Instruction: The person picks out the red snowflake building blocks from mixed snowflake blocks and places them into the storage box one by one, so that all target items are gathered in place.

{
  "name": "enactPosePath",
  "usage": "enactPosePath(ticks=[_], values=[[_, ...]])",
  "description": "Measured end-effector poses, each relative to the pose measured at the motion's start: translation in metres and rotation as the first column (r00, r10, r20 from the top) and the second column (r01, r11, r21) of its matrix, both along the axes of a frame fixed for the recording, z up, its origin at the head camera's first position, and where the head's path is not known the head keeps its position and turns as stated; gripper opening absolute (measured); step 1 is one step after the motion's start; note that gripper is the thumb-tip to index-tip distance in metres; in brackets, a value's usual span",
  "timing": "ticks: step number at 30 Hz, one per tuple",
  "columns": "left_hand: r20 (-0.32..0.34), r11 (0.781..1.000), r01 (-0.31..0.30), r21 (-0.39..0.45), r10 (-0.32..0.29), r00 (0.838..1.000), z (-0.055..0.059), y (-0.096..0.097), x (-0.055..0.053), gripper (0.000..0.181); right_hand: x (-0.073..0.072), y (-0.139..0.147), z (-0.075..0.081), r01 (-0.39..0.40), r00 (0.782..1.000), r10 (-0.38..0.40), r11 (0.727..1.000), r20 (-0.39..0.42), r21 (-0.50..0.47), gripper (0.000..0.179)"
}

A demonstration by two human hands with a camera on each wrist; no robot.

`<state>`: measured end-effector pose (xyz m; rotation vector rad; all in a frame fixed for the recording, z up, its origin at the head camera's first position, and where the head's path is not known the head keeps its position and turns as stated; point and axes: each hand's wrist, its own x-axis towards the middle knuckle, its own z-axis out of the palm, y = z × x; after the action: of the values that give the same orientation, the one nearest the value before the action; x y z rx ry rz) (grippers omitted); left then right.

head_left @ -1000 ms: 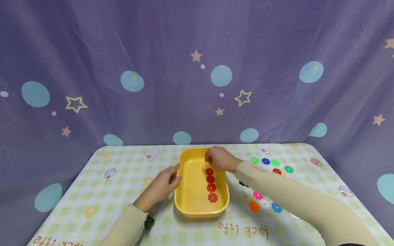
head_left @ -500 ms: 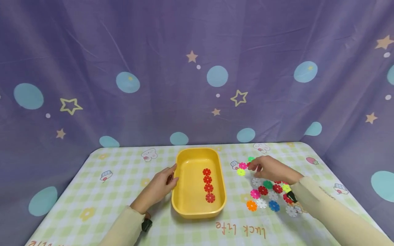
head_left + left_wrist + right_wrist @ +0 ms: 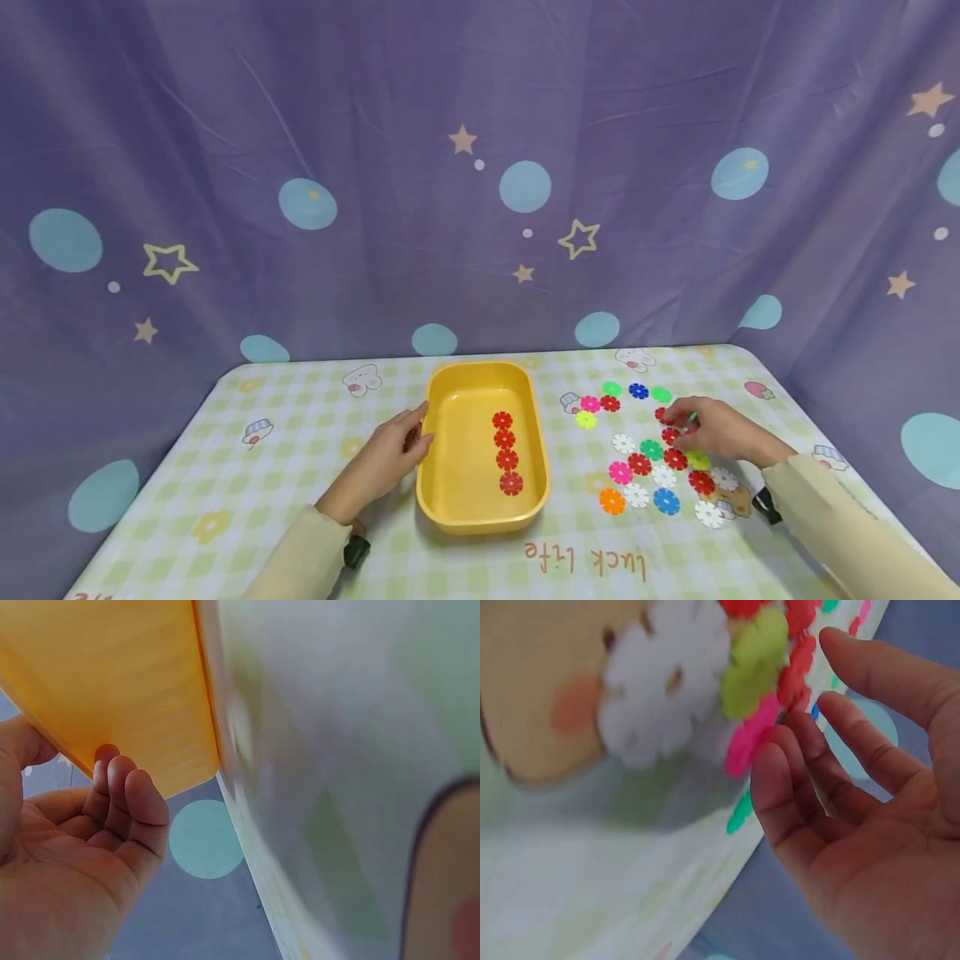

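Observation:
My left hand (image 3: 386, 454) holds the left rim of a yellow plastic tray (image 3: 442, 500). In the left wrist view, its thumb is at the rim and its curled fingertips (image 3: 109, 754) meet the outer wall. A column of several red snowflake discs (image 3: 507, 459) lies along the right side inside. Over the spread of loose discs on the right is my right hand (image 3: 716, 429), thumb and forefinger apart, near a red snowflake disc (image 3: 662, 414). White (image 3: 667, 679), yellow-green (image 3: 755, 664) and pink discs (image 3: 750, 735) lie close by its fingers in the right wrist view.
Loose snowflake discs, including orange (image 3: 612, 501), blue (image 3: 666, 501) and green (image 3: 652, 450), lie flat right of the tray. A checked tablecloth (image 3: 300, 467) covers the table, and a purple curtain (image 3: 375, 275) hangs behind it.
My right hand has left the tray's far right corner and moved right, past the pink and yellow-green discs, to the red ones. The left hand stays at the rim; the view shifts slightly.

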<state>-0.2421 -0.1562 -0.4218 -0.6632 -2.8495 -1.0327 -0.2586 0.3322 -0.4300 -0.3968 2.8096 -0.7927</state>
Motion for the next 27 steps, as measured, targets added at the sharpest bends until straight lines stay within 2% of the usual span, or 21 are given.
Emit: enactPosePath(ticks=[10, 18, 23, 27], values=[[0.000, 1.000, -0.003, 0.018, 0.003, 1.000, -0.0009, 0.0000, 0.0000, 0.052, -0.0046, -0.0086, -0.0035, 0.031, 0.998, -0.030, 0.999, 0.059, -0.013, 0.023], [-0.004, 1.000, 0.008, 0.030, -0.008, 1.000, -0.0015, 0.0004, -0.0006, 0.052, -0.0027, -0.0061, 0.0019, -0.033, 0.995, 0.030, 0.999, 0.100, 0.025, 0.028], [0.006, 1.000, 0.008, 0.024, -0.008, 1.000, -0.0020, 0.0008, -0.0003, 0.052, -0.0023, -0.0041, 0.0032, -0.028, 0.991, 0.021, 0.998, 0.130, 0.048, 0.029], [0.005, 1.000, -0.003, 0.017, 0.003, 1.000, -0.0016, 0.0002, 0.0000, 0.052, -0.0032, -0.0040, 0.0033, -0.039, 0.983, 0.033, 0.999, 0.179, 0.027, 0.029]])
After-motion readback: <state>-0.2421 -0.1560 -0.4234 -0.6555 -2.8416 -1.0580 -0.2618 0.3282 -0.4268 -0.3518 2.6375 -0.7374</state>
